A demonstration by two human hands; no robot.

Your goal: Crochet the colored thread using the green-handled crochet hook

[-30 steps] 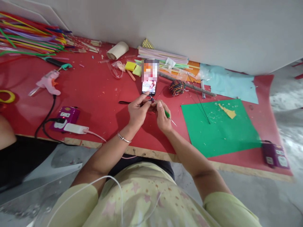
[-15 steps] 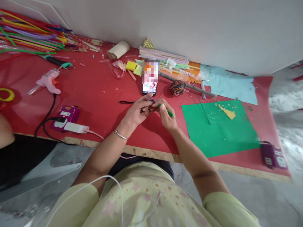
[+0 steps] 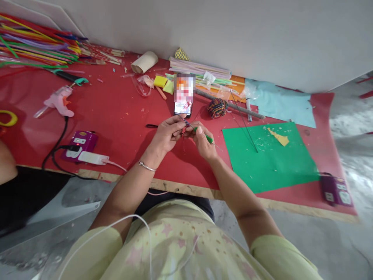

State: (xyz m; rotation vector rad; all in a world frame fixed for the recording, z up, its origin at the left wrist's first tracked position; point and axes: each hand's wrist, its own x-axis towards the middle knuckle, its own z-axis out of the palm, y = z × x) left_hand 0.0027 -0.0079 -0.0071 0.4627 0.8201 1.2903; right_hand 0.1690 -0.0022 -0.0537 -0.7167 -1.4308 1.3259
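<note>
My right hand (image 3: 204, 146) is closed around a crochet hook (image 3: 209, 139) with a green handle, its thin metal shaft pointing left. My left hand (image 3: 166, 136) pinches a small bit of dark multicoloured yarn work (image 3: 187, 123) at the hook's tip. The fingers hide most of that piece. A thin strand hangs below the fingertips. Just beyond the hands, a lit phone (image 3: 183, 109) lies on the red table, part of its screen blurred out. A ball of multicoloured yarn (image 3: 217, 108) sits to the right of the phone.
To the right lie a green sheet (image 3: 268, 167) and a grey stick (image 3: 247, 111). On the left are a pink glue gun (image 3: 60, 102), a purple power socket (image 3: 89, 142) with cables, and many pipe cleaners (image 3: 37, 44). Another person's limb (image 3: 6, 163) shows at the left edge.
My fingers have shifted slightly around the yarn work, and a strand now shows hanging beneath them. The whole view has moved a little; the table items stay put.
</note>
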